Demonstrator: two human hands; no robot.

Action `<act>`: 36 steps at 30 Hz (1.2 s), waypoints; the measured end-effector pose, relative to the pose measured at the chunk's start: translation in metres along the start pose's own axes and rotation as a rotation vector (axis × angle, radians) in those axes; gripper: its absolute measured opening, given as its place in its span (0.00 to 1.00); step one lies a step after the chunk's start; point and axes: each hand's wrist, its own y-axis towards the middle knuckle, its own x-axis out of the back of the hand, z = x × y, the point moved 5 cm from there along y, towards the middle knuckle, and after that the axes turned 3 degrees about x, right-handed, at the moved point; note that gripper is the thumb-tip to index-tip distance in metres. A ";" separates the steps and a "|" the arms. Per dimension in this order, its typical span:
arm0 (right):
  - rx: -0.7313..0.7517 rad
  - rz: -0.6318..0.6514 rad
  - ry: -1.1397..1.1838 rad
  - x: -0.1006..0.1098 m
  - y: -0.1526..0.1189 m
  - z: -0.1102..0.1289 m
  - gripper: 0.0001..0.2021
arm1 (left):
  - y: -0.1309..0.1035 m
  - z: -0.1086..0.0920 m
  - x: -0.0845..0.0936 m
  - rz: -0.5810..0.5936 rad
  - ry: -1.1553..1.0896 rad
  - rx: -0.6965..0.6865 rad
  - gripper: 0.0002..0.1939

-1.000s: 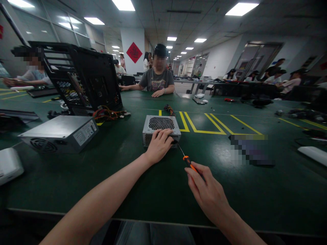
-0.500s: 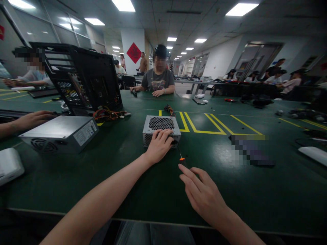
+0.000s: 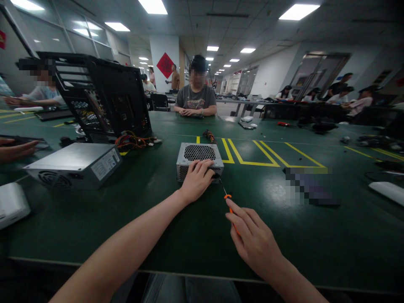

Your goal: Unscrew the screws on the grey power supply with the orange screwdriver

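A small grey power supply unit [image 3: 200,152] with a honeycomb grille on top sits on the green table ahead of me. My left hand [image 3: 198,181] lies over its near right corner, fingers on the top and closed against the casing. In my right hand [image 3: 252,235], closed around the handle, is a screwdriver [image 3: 227,198] with an orange-and-black grip. The thin shaft points up and left to the unit's near face by my left fingertips. Where the tip meets the casing is hidden in shadow.
To the left lie a larger power supply [image 3: 74,164], an open black computer case [image 3: 107,97], bundled cables [image 3: 134,141] and a white object [image 3: 12,205]. Another person's hand [image 3: 19,149] is beyond. A co-worker [image 3: 196,99] sits opposite. A blurred-out dark object [image 3: 312,187] lies right.
The screwdriver handle has shifted slightly right, and my right fingers have moved around it, showing more orange. My left hand stays put. The co-worker opposite has drawn both hands together.
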 end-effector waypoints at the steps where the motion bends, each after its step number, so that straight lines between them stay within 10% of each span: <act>1: 0.016 0.028 0.008 -0.001 0.001 0.001 0.10 | 0.000 0.000 0.000 -0.001 -0.001 0.001 0.05; 13: -0.236 0.147 0.065 -0.011 -0.005 -0.012 0.16 | -0.001 0.000 0.000 -0.012 0.006 -0.003 0.05; 36: -0.167 0.085 -0.031 -0.011 -0.007 -0.009 0.09 | 0.000 0.001 -0.001 0.017 0.005 0.002 0.06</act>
